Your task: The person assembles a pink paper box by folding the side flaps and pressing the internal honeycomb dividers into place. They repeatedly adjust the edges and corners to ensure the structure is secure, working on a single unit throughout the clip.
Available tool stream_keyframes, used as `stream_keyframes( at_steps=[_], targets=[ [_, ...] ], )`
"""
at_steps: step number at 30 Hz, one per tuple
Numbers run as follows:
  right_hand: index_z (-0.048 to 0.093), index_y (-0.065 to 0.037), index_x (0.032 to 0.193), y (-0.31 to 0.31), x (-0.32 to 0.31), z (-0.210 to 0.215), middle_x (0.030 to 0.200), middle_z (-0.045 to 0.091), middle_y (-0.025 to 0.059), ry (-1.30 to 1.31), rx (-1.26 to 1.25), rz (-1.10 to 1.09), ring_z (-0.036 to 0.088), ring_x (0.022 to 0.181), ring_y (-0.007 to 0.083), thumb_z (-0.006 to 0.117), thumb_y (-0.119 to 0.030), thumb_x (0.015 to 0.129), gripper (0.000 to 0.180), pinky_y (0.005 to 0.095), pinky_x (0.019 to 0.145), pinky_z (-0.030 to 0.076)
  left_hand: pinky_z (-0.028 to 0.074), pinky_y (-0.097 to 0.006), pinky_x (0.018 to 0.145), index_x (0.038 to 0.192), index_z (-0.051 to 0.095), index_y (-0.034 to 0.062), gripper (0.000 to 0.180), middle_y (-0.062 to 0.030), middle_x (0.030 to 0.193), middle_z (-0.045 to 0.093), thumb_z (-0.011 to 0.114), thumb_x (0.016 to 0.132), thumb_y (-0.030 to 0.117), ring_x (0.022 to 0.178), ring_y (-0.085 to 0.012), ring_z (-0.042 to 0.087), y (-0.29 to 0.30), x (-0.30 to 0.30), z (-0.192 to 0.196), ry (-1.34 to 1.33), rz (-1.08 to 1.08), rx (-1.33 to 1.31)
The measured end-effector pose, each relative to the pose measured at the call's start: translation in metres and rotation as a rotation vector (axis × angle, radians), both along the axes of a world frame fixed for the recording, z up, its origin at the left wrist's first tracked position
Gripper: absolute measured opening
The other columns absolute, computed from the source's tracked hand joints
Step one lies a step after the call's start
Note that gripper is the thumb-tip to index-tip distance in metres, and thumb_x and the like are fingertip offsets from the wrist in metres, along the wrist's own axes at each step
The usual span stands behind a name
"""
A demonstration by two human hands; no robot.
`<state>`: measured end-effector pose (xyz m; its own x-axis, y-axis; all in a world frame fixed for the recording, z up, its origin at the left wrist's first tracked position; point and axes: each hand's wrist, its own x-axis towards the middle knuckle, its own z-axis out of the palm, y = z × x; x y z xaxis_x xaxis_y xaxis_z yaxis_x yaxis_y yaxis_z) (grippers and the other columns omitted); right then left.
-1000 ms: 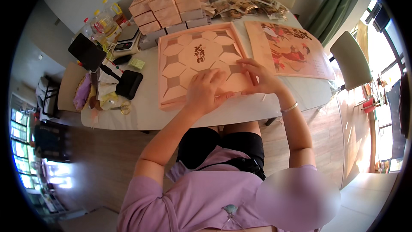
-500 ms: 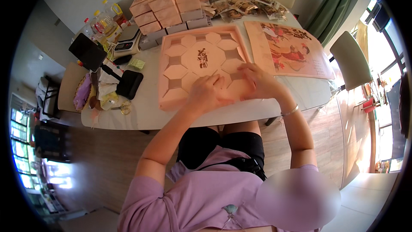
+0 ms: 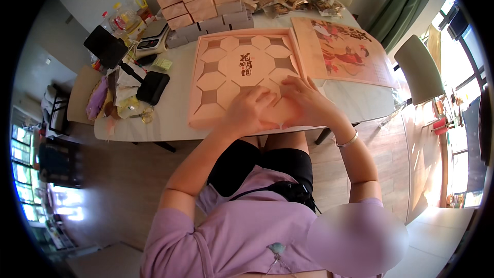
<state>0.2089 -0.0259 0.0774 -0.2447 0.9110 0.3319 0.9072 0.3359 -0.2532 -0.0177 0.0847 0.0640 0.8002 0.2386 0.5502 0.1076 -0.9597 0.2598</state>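
- Your left hand [image 3: 250,109] lies flat, fingers spread, on the pink compartment tray [image 3: 226,80] — gripping nothing.
- Your right hand [image 3: 303,104] presses beside it, also ungrasping.
- Tray lies on the white table [image 3: 172,108], near edge.

A white table [image 3: 175,98] is carrying a pink compartment tray [image 3: 242,74], an illustrated lid [image 3: 345,51], stacked small boxes [image 3: 206,0], a black pouch [image 3: 153,87] and scissors [image 3: 144,116].

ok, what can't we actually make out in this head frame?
Head view only:
- Near-edge compartments of the pink tray: covered by the left hand and right hand.
- What the fingers press or hold: hidden beneath them.
- Packets at the far table edge: too small to identify.
- Clutter beside the black pouch: overlapping, unclear.
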Motion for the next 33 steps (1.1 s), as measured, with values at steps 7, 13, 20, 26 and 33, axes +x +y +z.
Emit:
stream_keyframes(
  at_steps=[7, 13, 20, 26, 33],
  targets=[
    [0.063, -0.003, 0.111, 0.012, 0.0, -0.005, 0.118, 0.057, 0.0152, 0.205, 0.015, 0.046, 0.053, 0.119, 0.0367, 0.095, -0.032, 0.06, 0.067, 0.0457, 0.106, 0.044, 0.053, -0.043, 0.093, 0.118, 0.069, -0.0004, 0.075, -0.0141, 0.121, 0.065, 0.095, 0.059, 0.039, 0.106, -0.035, 0.066, 0.003, 0.003, -0.01, -0.098, 0.051, -0.095],
    [0.064, -0.003, 0.109, 0.016, 0.003, 0.0, 0.117, 0.059, 0.014, 0.245, 0.111, 0.08, 0.056, 0.115, 0.0377, 0.092, -0.027, 0.064, 0.059, 0.0444, 0.103, 0.047, 0.05, -0.044, 0.098, 0.107, 0.075, 0.005, 0.06, -0.0077, 0.111, 0.073, 0.091, 0.063, 0.042, 0.111, -0.0295, 0.065, 0.009, 0.007, 0.005, 0.016, 0.073, 0.114],
    [0.068, 0.0, 0.11, 0.021, 0.01, -0.007, 0.125, 0.067, 0.0165, 0.177, 0.177, 0.075, 0.063, 0.117, 0.0374, 0.093, -0.021, 0.071, 0.051, 0.0436, 0.099, 0.053, 0.045, -0.05, 0.105, 0.111, 0.075, 0.0127, 0.044, -0.0033, 0.117, 0.074, 0.083, 0.077, 0.039, 0.119, -0.0291, 0.064, 0.018, 0.007, -0.008, -0.011, 0.126, 0.233],
    [0.069, -0.002, 0.122, 0.022, 0.016, -0.009, 0.136, 0.064, 0.0175, 0.189, 0.144, 0.106, 0.061, 0.126, 0.0375, 0.089, -0.018, 0.077, 0.052, 0.0439, 0.105, 0.052, 0.052, -0.042, 0.096, 0.109, 0.074, 0.0106, 0.037, -0.0042, 0.115, 0.073, 0.082, 0.08, 0.032, 0.114, -0.0303, 0.067, 0.02, 0.009, -0.013, -0.017, 0.108, 0.152],
    [0.068, -0.011, 0.136, 0.005, 0.046, -0.013, 0.151, 0.057, 0.0163, 0.387, 0.094, 0.139, 0.055, 0.138, 0.0365, 0.087, -0.011, 0.079, 0.061, 0.0434, 0.113, 0.047, 0.058, -0.04, 0.091, 0.112, 0.077, 0.0105, 0.037, -0.0052, 0.117, 0.076, 0.082, 0.083, 0.033, 0.111, -0.0306, 0.071, 0.021, 0.007, -0.005, 0.028, 0.09, 0.148]
  ],
)
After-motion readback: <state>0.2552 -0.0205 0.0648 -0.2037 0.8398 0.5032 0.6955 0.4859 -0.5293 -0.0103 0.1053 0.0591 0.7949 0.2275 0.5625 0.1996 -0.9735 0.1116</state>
